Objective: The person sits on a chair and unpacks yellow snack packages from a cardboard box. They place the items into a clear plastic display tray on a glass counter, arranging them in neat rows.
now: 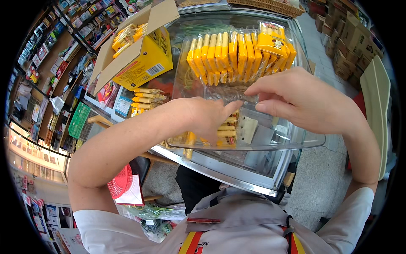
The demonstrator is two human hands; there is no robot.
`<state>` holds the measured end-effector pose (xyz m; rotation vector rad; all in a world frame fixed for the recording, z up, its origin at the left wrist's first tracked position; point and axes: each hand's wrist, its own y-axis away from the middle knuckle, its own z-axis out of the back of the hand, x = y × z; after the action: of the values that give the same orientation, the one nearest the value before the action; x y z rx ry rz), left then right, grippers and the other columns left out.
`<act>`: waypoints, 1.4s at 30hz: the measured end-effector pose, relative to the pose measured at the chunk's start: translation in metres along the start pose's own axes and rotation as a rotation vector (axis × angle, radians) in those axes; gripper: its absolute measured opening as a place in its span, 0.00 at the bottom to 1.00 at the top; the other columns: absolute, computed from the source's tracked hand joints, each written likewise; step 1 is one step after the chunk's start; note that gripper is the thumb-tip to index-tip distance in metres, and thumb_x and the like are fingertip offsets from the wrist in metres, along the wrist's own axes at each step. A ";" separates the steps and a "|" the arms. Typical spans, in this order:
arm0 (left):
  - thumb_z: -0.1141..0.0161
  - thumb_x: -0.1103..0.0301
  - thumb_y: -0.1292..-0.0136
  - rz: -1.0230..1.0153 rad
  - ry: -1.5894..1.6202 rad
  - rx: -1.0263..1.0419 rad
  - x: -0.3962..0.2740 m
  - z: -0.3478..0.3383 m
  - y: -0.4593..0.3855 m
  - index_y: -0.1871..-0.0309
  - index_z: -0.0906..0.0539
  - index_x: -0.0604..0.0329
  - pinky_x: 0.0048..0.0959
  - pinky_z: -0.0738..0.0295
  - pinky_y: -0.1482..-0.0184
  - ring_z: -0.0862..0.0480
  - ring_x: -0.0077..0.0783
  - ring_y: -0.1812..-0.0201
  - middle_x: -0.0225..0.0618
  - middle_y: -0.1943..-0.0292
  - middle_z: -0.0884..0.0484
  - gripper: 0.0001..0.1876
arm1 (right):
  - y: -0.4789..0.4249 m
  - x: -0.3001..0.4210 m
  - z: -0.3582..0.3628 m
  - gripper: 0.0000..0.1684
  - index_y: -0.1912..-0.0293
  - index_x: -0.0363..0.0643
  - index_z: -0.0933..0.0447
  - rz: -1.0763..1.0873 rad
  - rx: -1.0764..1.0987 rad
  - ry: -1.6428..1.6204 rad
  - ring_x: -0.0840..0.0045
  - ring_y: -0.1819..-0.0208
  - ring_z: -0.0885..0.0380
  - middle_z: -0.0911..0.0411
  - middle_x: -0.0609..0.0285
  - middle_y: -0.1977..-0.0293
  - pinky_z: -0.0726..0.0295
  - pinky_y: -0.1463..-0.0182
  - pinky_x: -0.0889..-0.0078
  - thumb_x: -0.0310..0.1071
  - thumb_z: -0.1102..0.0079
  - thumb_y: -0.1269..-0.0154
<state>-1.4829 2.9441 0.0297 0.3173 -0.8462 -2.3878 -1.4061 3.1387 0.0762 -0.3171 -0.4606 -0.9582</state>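
A clear plastic tray lies before me on a glass-topped counter. At its far side stands a row of yellow-and-clear wrapped snack packets, with one packet lying on top at the right. My left hand is over the middle of the tray, one finger extended to the right; its underside is hidden. Below and beside it are more wrapped snack sticks. My right hand hovers near the packets' right end, thumb and fingertips apart, nothing visible between them.
An open yellow carton of snack packets stands at the left, with loose packets in front of it. A wicker basket sits at the back. Stacked cardboard boxes are on the right, stocked shelves on the left.
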 end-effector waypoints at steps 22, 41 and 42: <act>0.36 0.58 0.41 -0.535 0.223 -0.975 0.014 -0.064 0.089 0.37 0.28 0.58 0.43 0.30 0.42 0.23 0.46 0.44 0.40 0.45 0.22 0.29 | -0.095 -0.008 -0.063 0.27 0.44 0.43 0.28 -0.169 0.724 0.167 0.72 0.63 0.21 0.21 0.57 0.59 0.23 0.55 0.66 0.44 0.36 0.38; 0.30 0.61 0.49 -0.314 -0.014 -1.207 0.021 -0.110 0.087 0.64 0.21 0.56 0.55 0.42 0.30 0.23 0.39 0.42 0.31 0.57 0.19 0.14 | -0.102 0.003 -0.072 0.31 0.45 0.38 0.30 -0.313 0.873 0.132 0.62 0.51 0.22 0.21 0.50 0.55 0.26 0.48 0.63 0.54 0.40 0.35; 0.30 0.62 0.49 -0.331 0.009 -1.209 0.021 -0.112 0.086 0.69 0.23 0.56 0.58 0.45 0.29 0.23 0.38 0.41 0.30 0.57 0.19 0.13 | -0.103 0.004 -0.072 0.32 0.46 0.38 0.30 -0.294 0.883 0.124 0.61 0.51 0.22 0.21 0.50 0.55 0.26 0.48 0.63 0.55 0.40 0.35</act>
<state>-1.4174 2.8215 -0.0027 -0.0423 0.7669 -2.7030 -1.4738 3.0480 0.0224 0.6195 -0.7784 -0.9591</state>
